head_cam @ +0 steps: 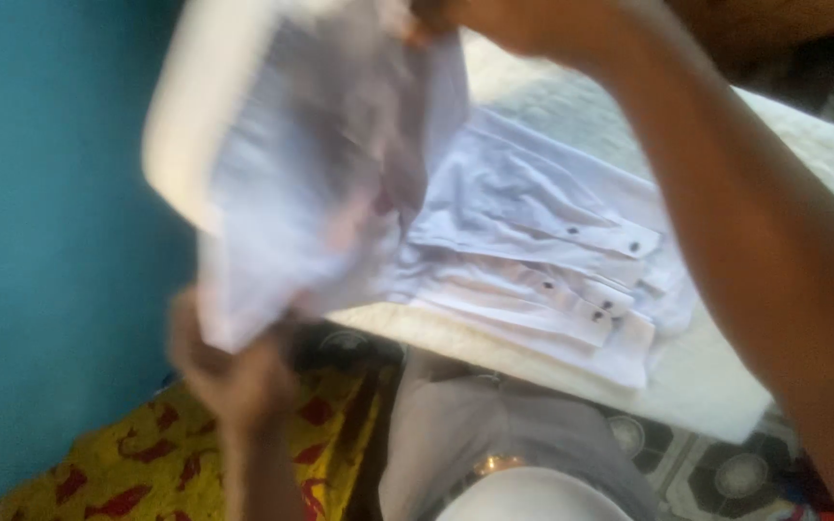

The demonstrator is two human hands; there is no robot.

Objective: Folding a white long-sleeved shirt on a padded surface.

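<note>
My left hand (229, 371) grips the lower edge of a white shirt (320, 183) and holds it up, blurred by motion. At the top of the frame my right hand (494, 21) pinches the same shirt's upper edge. My right forearm runs down the right side of the view. Below the raised cloth, a stack of folded white shirts with dark buttons (552, 256) lies on a pale padded board (697, 376).
A turquoise wall (41, 212) fills the left. A yellow cloth with red shapes (147, 463) lies bottom left. Grey fabric (475, 425) and a white rounded object (523, 497) sit at the bottom centre, over a patterned floor covering (726, 463).
</note>
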